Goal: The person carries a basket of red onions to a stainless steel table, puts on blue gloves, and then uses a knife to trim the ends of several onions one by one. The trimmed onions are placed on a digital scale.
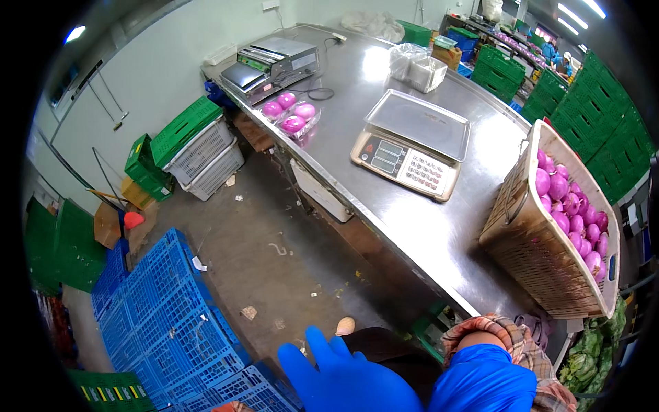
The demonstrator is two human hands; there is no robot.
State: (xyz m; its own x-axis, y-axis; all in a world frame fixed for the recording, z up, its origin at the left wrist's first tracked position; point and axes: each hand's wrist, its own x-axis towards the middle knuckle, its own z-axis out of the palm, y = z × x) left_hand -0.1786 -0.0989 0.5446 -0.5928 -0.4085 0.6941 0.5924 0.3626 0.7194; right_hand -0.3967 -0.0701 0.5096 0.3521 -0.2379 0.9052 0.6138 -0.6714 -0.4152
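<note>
My right hand [355,381], in a blue glove, is raised close to the camera at the bottom of the head view. Its fingers spread apart towards the upper left, and nothing shows in them. A long blue glove cuff [484,378] covers the forearm below a plaid sleeve [535,355]. My left hand is out of view; a bit of plaid cloth [234,407] shows at the lower edge. Ahead, a stainless steel table [340,170] holds a digital scale [412,149] with a bare pan. A tilted, stained plastic crate [520,247] of red onions [571,203] rests at its right end.
Packed red onions [293,123] lie near a tray wrapping machine [273,64]. White trays [427,74] stand farther back. Blue plastic pallets [170,314] lie left on the floor. Green crates [592,113] are stacked right; leafy greens [592,355] lie below the onion crate. People [564,64] stand far off.
</note>
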